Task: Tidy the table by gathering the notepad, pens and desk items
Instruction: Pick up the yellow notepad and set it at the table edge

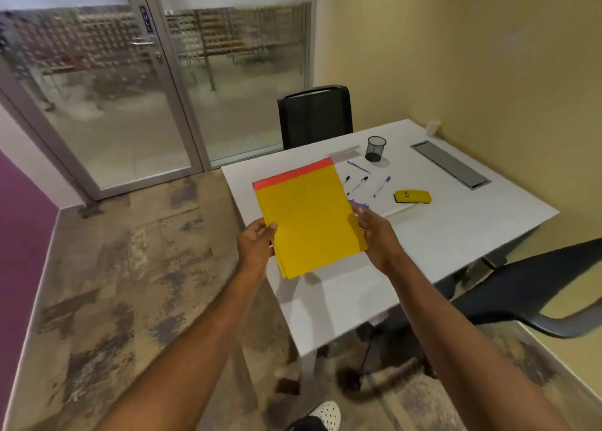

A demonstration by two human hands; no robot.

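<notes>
Head view: both hands hold a yellow paper notepad with a red top strip (309,217) above the near-left part of the white rectangular table (456,235). The left hand (255,243) clamps its lower left edge, thumb on top; the right hand (374,235) clamps its right edge, fingers curled behind the pad.

At about 1 o'clock from the pad, a black wire-mesh pen cup (376,148) stands upright; whether anything is inside cannot be made out. Between cup and pad lie loose pens: a blue pen (358,167), two black-capped markers (346,179) (359,184) and a blue-capped pen (381,186). At 3 o'clock from the pad sits a yellow stapler-like block (413,196), too blurred to name surely.

The pad hides part of one marker and most of a purple item (358,206) beside the right thumb. A grey cable hatch (449,165) lies at the table's far right. A black chair (314,116) stands at 12 o'clock, a second one (534,287) is cut off at the right edge.
</notes>
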